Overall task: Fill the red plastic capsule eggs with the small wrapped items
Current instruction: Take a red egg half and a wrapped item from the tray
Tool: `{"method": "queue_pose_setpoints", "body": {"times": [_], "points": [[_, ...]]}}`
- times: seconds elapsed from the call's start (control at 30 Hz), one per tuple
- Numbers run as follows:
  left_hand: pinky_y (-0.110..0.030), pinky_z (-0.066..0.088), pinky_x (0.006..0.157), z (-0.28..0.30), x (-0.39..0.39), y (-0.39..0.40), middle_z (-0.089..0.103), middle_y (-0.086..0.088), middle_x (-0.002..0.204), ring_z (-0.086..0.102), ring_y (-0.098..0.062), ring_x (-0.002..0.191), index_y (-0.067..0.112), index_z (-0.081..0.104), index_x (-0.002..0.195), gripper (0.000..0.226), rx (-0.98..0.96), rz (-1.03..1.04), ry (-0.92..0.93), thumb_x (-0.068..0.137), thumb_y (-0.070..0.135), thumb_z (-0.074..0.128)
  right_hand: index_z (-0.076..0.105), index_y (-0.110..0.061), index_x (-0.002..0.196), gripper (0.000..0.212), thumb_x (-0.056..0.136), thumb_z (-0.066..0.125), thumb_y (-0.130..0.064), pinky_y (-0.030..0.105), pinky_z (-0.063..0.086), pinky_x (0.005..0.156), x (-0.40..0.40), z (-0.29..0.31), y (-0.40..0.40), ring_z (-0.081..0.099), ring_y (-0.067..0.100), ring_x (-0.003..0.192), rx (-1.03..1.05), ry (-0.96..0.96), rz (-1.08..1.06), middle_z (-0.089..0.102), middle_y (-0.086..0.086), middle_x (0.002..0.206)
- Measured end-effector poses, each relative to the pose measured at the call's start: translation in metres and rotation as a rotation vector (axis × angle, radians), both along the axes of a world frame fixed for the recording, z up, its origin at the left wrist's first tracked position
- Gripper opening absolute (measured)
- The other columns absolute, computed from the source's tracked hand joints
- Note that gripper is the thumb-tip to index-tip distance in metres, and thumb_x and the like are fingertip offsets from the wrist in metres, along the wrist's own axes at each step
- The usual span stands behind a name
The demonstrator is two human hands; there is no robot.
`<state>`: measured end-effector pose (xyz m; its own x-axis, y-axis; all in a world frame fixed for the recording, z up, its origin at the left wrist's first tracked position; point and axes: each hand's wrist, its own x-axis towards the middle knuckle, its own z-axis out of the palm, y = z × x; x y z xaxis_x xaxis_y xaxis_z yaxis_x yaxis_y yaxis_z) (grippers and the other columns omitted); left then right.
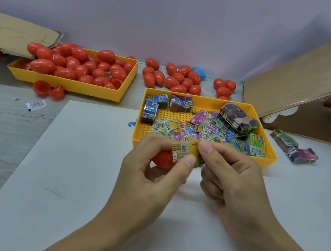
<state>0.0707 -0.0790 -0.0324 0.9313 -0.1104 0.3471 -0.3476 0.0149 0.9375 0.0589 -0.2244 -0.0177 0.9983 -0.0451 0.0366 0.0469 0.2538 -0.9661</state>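
My left hand (149, 172) cups a red capsule egg (163, 159) in its palm and pinches one end of a small yellow wrapped item (184, 150) between thumb and forefinger. My right hand (231, 177) pinches the other end of that item. Both hands hover just in front of a yellow tray (270, 159) holding several loose colourful wrapped items (208, 129) and banded bundles. A second yellow tray (101, 92) at the back left is heaped with red eggs (79, 64). More red eggs (173, 78) lie loose behind the near tray.
An opened red egg in two halves (48, 89) lies in front of the left tray. A blue egg (200, 73) sits among the loose ones. Cardboard flaps (298, 80) lean at the right, another at the far left (14, 31). Banded bundles (293, 147) lie right of the tray. A white sheet (69, 165) covers the table.
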Motion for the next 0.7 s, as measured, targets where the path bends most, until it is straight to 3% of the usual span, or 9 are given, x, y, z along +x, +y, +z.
{"method": "queue_pose_setpoints", "body": {"times": [0.07,0.13,0.3,0.4,0.5,0.6,0.7], "points": [[-0.020,0.055,0.061,-0.0012,0.0017,0.0006,0.058,-0.016,0.095,0.062,-0.038,0.073,0.000,0.069,0.092,0.018,-0.035,-0.009,0.017,0.086,0.017,0.068,0.077,-0.018,0.079,0.018,0.078,0.073,-0.035,0.015,0.019,0.039,-0.0006,0.0015,0.0018,0.017,0.009,0.040,-0.042,-0.004,-0.041,0.026,-0.009,0.045],[-0.021,0.056,0.062,-0.0007,0.0024,0.0013,0.060,-0.012,0.094,0.063,-0.034,0.072,0.003,0.071,0.090,0.013,-0.070,-0.008,0.036,0.086,0.014,0.064,0.079,-0.016,0.085,0.022,0.077,0.070,-0.035,0.016,0.022,0.037,-0.0010,0.0031,0.0030,0.020,0.008,0.039,-0.078,-0.021,-0.098,0.031,-0.012,0.043],[-0.027,0.057,0.059,0.0021,0.0004,0.0014,0.061,-0.001,0.090,0.067,-0.021,0.068,0.019,0.075,0.089,0.013,-0.060,0.021,0.041,0.090,0.021,0.061,0.074,-0.007,0.096,0.020,0.082,0.065,-0.018,0.004,0.040,0.046,-0.0030,0.0080,0.0052,0.054,-0.002,0.043,-0.148,-0.171,-0.190,0.056,-0.016,0.047],[-0.029,0.057,0.056,0.0026,-0.0005,0.0018,0.062,-0.002,0.093,0.067,-0.019,0.065,0.022,0.077,0.102,0.019,-0.058,0.082,0.021,0.093,0.022,0.060,0.077,-0.010,0.092,0.018,0.079,0.069,-0.021,0.005,0.038,0.046,-0.0018,0.0052,0.0021,0.046,0.001,0.040,-0.171,-0.163,-0.243,0.049,-0.012,0.046],[-0.038,0.056,0.054,0.0019,-0.0003,0.0031,0.063,-0.002,0.091,0.068,-0.020,0.060,0.021,0.076,0.099,0.016,-0.040,0.094,0.014,0.092,0.024,0.062,0.079,-0.013,0.087,0.020,0.076,0.071,-0.028,0.009,0.033,0.047,-0.0013,0.0035,0.0006,0.037,0.003,0.042,-0.210,-0.122,-0.268,0.042,-0.008,0.048],[-0.025,0.056,0.057,0.0011,0.0000,0.0030,0.064,-0.002,0.092,0.068,-0.021,0.060,0.023,0.074,0.099,0.019,-0.065,0.062,0.045,0.087,0.036,0.071,0.076,-0.006,0.090,0.025,0.077,0.069,-0.026,0.007,0.034,0.045,-0.0022,0.0039,0.0021,0.041,0.001,0.040,-0.177,-0.117,-0.205,0.045,-0.012,0.046],[-0.019,0.055,0.059,-0.0001,0.0016,0.0017,0.064,-0.003,0.095,0.067,-0.020,0.062,0.027,0.075,0.102,0.027,-0.108,0.061,0.115,0.079,0.041,0.077,0.077,-0.009,0.084,0.027,0.074,0.071,-0.033,0.015,0.027,0.040,-0.0036,0.0044,0.0027,0.028,0.004,0.039,-0.139,-0.086,-0.155,0.041,-0.011,0.044]]}}
